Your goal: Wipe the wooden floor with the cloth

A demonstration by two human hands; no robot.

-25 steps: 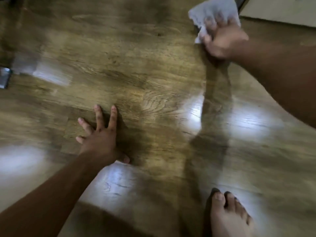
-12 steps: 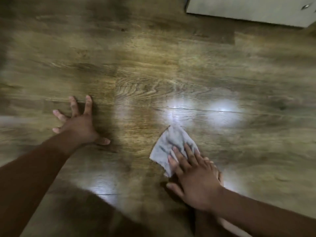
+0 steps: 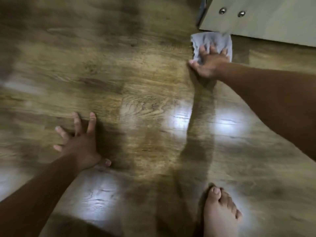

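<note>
Right hand (image 3: pixel 209 63) now at full reach, far right, fingers spread and pressed flat on the crumpled pale grey cloth (image 3: pixel 212 42); half a second ago the same hand and cloth were close in, near the body, just under the two light glares; so the cloth has travelled outward across the brown wood-grain plank floor (image 3: pixel 136 79) in one long push stroke; a second ago it was out far as well, so this reads as a back-and-forth scrub, not a single pass.

Cloth far edge sits right at the base of the pale beige cabinet panel with two round metal studs (image 3: pixel 265 23); touching or just short, blur makes it hard to say; cloth is pinned under the palm and fingers rather than bunched in a fist.

Left hand (image 3: pixel 80 142) flat on the floor, fingers splayed, holding nothing; it has kept the same bracing spot through all three frames.

Bare foot (image 3: pixel 220 212) planted bottom right, toes forward.

Judgement: stroke is at its outer limit, cabinet blocks further travel; next move likely a pull back, or a sideways shift to a fresh lane; strip between hands looks covered, left side of the floor probably not yet; risk: cloth snagging or folding under at the cabinet edge.
</note>
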